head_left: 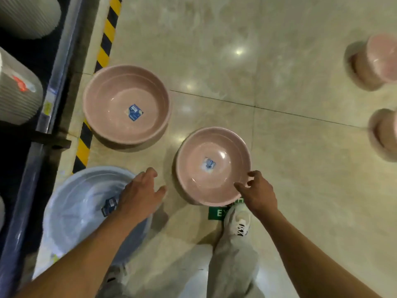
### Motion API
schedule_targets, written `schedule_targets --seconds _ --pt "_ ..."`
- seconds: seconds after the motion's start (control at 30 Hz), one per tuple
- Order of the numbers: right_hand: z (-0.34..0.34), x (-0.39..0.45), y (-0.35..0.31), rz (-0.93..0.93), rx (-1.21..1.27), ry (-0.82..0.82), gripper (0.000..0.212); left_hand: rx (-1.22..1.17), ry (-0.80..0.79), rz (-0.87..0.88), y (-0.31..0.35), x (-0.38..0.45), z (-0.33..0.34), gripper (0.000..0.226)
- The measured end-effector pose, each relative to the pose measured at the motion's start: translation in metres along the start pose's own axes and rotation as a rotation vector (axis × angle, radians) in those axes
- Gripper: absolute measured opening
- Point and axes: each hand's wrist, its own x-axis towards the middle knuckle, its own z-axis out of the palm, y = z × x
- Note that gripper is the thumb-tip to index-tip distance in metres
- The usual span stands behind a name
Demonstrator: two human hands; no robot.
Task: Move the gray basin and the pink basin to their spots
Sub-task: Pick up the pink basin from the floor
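Note:
A small pink basin (212, 166) with a blue label inside sits on the tiled floor at the centre. My right hand (256, 193) is at its near right rim, fingers curled around the edge. My left hand (139, 194) hovers with spread fingers between that basin and a pale gray basin (73, 211) at the lower left, partly covering the gray basin's right rim. A larger pink basin (126, 104) with a blue label stands further away, at the left.
A dark metal shelf rail (51, 100) with stacked ribbed white tubs (19, 91) runs down the left, edged by yellow-black tape (103, 54). Two stacks of upturned pink basins (378, 61) stand at the right. A green exit sign (217, 212) and my shoe (238, 220) lie below the small pink basin.

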Motion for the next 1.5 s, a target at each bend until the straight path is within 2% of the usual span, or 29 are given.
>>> schedule_targets --seconds 0.2,0.43,0.57,0.67,0.73,0.8,0.9,1.0,1.1,1.3,1.4,1.5 --pt "-0.047 0.082 0.070 -0.045 -0.112 -0.085 0.073 -0.057 -0.005 -0.159 0.087 0.043 0.043 0.051" --pt "-0.061 0.159 0.104 -0.100 -0.183 -0.126 0.074 -0.069 0.093 -0.305 0.121 0.082 0.080 0.065" --pt "-0.035 0.195 0.108 -0.073 -0.176 -0.153 0.074 -0.062 0.140 -0.388 0.109 0.105 0.106 0.067" --pt "-0.006 0.221 0.106 -0.050 -0.186 -0.158 0.074 -0.085 0.112 -0.480 0.087 0.127 0.119 0.067" --pt "0.012 0.237 0.105 -0.047 -0.193 -0.181 0.073 -0.084 0.089 -0.456 0.072 0.142 0.126 0.064" --pt "0.029 0.252 0.103 -0.052 -0.211 -0.212 0.069 -0.119 0.079 -0.403 0.056 0.157 0.132 0.050" --pt "0.054 0.270 0.100 -0.048 -0.229 -0.206 0.052 -0.246 0.039 -0.350 0.034 0.172 0.141 0.037" --pt "0.073 0.281 0.100 -0.054 -0.102 -0.146 0.040 -0.283 0.054 -0.309 0.019 0.183 0.149 0.040" --pt "0.077 0.280 0.099 -0.085 0.026 -0.133 0.038 -0.329 0.119 -0.286 0.013 0.183 0.155 0.035" --pt "0.038 0.250 0.063 -0.149 0.048 -0.127 0.020 -0.510 0.194 -0.372 0.014 0.147 0.124 0.036" --pt "0.004 0.227 0.019 -0.233 0.073 -0.127 0.016 -0.541 0.286 -0.363 0.023 0.122 0.082 0.024" --pt "-0.034 0.198 -0.035 -0.323 0.094 -0.117 0.017 -0.584 0.374 -0.394 0.032 0.093 0.026 0.028"
